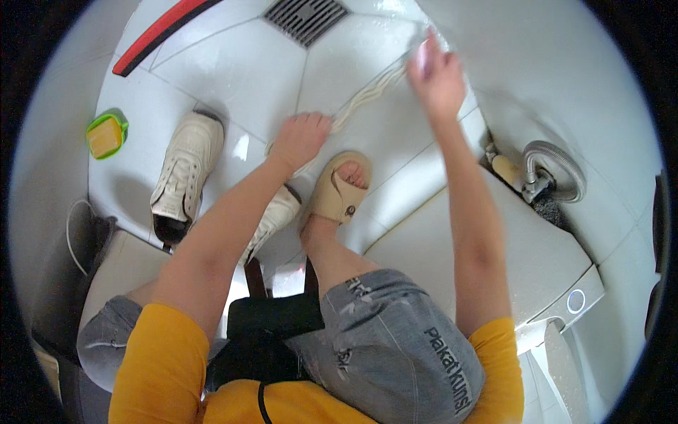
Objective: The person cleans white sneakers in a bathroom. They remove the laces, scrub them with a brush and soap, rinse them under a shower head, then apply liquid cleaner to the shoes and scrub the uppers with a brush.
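Observation:
Cream shoelaces [365,98] stretch just above the white tiled floor between both hands. My left hand [302,140] is closed over their near part, knuckles up. At the far end my right hand [437,79] grips a small pinkish-purple object [425,58], blurred and too unclear to name; it meets the laces there. One cream sneaker [183,164] lies on the floor to the left. Another sneaker [275,214] is partly hidden under my left forearm. Close by that shoe is my foot in a beige slipper [344,191].
A green dish [125,130] holds yellow soap [105,139] at the left. A floor drain [306,21] and a red-and-black strip [159,34] are at the top. At the right are a light toilet-like fixture [413,238] and a metal hose [574,164]. A dark stool [275,318] stands below.

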Demonstrator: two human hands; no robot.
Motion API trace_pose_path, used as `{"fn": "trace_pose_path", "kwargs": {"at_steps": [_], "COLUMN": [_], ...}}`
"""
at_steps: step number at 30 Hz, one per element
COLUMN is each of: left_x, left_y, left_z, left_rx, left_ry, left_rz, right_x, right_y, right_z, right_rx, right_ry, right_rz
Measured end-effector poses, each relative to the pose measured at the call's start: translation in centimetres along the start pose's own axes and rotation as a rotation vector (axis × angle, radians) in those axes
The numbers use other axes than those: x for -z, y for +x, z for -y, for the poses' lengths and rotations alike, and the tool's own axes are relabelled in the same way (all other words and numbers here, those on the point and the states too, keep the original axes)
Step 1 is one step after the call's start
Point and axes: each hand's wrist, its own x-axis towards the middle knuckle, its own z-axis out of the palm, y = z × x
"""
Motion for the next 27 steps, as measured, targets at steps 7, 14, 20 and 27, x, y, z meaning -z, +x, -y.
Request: {"fn": "trace_pose_path", "kwargs": {"at_steps": [7, 14, 20, 27], "left_x": [-0.1, 0.0, 0.2, 0.3], "left_y": [0.5, 0.3, 0.0, 0.5], "left_z": [-0.1, 0.2, -0.6, 0.2], "left_rx": [-0.080, -0.051, 0.007, 0.040], "left_ry": [0.014, 0.045, 0.015, 0.026], "left_rz": [-0.116, -0.099, -0.014, -0.032], "right_x": [-2.5, -1.4, -2.4, 1.2], "right_y": [-4.9, -3.4, -1.3, -4.8], "right_z": [3.1, 1.2, 1.1, 2.3], "right_rx": [0.093, 0.068, 0.012, -0.275], "right_ry": [0.018, 0.017, -0.110, 0.481], "right_rz": [0.125, 0.100, -0.034, -0.121]}}
